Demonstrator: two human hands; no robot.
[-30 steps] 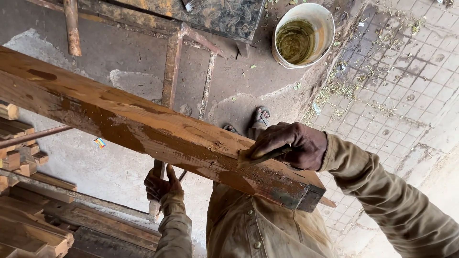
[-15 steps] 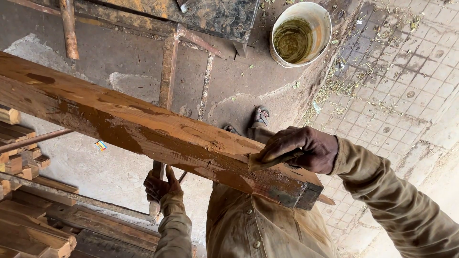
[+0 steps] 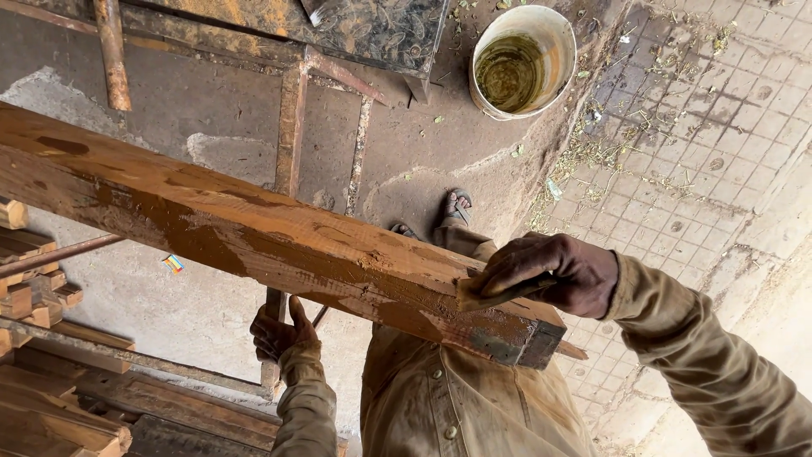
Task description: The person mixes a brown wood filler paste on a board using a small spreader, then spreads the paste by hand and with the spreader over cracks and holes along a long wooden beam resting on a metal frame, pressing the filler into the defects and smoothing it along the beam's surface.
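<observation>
Wooden beam (image 3: 254, 237): right hand (image 3: 554, 272) presses scraper (image 3: 499, 292) on top; left hand (image 3: 279, 332) underneath.

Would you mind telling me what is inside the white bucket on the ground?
The bucket holds a murky yellow-green liquid that fills it partway. The liquid is cloudy, so the bottom and anything sunk in it cannot be seen.

Soft, even daylight, brighter on the paved ground at right; shadows faint, no glare; focus sharp, slight edge stretch
</observation>
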